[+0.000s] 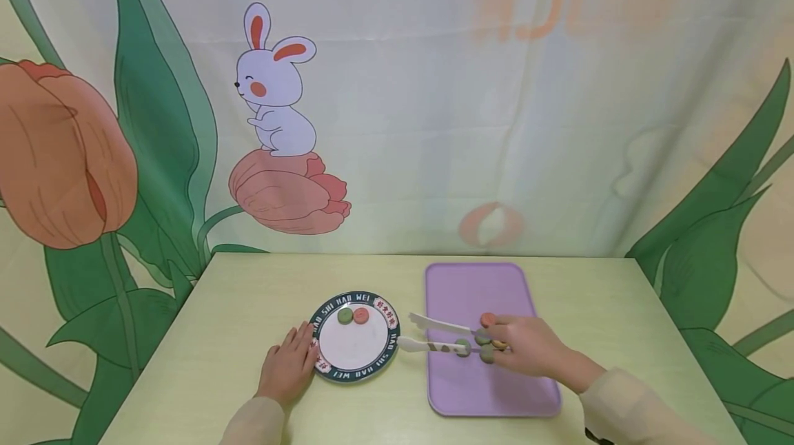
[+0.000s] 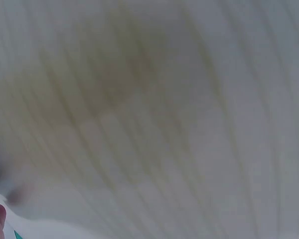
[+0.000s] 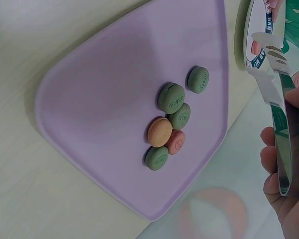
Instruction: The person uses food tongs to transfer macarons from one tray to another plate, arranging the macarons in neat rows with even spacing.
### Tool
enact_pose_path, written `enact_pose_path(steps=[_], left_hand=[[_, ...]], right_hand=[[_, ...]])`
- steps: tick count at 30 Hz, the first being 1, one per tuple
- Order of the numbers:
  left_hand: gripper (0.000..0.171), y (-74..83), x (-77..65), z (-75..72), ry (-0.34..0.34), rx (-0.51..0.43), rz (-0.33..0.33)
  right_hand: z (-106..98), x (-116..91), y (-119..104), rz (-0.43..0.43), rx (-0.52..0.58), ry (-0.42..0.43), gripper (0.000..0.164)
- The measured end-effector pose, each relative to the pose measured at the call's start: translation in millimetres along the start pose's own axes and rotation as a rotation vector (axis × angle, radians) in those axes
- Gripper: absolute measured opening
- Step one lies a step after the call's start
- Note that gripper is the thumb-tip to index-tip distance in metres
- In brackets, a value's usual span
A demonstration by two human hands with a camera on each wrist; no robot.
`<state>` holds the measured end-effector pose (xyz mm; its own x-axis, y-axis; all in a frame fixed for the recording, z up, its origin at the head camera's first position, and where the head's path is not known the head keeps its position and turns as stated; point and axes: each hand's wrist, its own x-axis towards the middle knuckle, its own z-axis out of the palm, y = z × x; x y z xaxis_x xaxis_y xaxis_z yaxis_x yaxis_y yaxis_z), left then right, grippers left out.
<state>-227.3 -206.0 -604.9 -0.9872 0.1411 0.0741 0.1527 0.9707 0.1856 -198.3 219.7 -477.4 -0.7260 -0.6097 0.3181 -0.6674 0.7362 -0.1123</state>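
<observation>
My right hand (image 1: 527, 345) grips a pair of tongs (image 3: 283, 149) above the purple tray (image 1: 490, 393). The white tips of the tongs point left toward the plate, spread apart with nothing between them. On the tray lie several green macarons (image 3: 171, 97), an orange macaron (image 3: 159, 132) and a pink macaron (image 3: 175, 142), most of them clustered together. One green macaron (image 3: 198, 79) sits slightly apart. My left hand (image 1: 288, 366) rests at the left rim of a round plate (image 1: 353, 355), fingers extended. A green macaron (image 1: 345, 315) and a pink macaron (image 1: 361, 315) lie side by side on it.
The pale table (image 1: 248, 293) carries the plate at left of centre and the tray to its right. Behind it hangs a curtain (image 1: 397, 121) printed with a rabbit and tulips. A pale, blurred sleeve (image 2: 189, 149) fills most of the left wrist view.
</observation>
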Motion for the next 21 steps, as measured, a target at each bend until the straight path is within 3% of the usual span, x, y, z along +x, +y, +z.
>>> enact_pose_path(steps=[21], left_hand=[[0.052,0.6,-0.2,-3.2,0.011,-0.006,0.017]], right_hand=[[-6.2,-23.0,11.9,0.084,-0.051,-0.056,0.022]])
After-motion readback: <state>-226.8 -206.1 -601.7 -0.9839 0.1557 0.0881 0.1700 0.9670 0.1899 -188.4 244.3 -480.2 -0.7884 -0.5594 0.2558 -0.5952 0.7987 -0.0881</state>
